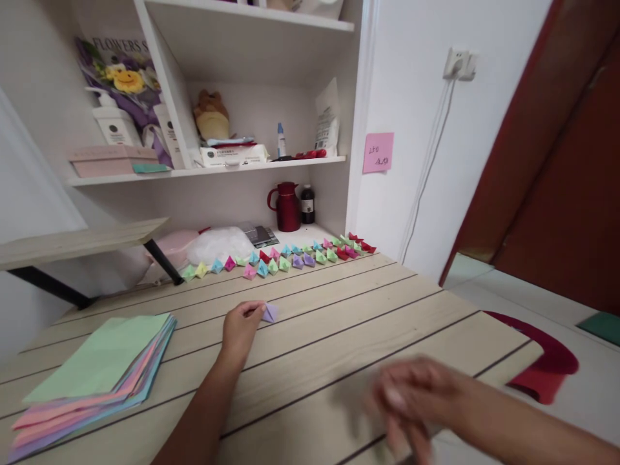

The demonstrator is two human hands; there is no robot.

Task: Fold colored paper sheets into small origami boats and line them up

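Between the thumb and fingers of my left hand (243, 321) is a small purple folded paper piece (271, 313), held over the middle of the wooden table (310, 349). Its pointed tip sticks out to the right of my fingertips. Near the table's front right edge, my right hand (411, 397) is smeared by motion, and I cannot make out whether anything is in it. Beyond my left hand, several small folded paper boats (285, 264) in many colours stand in rows along the table's back.
A stack of coloured paper sheets (101, 361) lies at the left. Behind the boats are a clear plastic bag (220, 245), a red jug (288, 208) and a dark bottle (307, 205). A raised wooden shelf (82, 242) stands at back left, a red stool (547, 361) at right.
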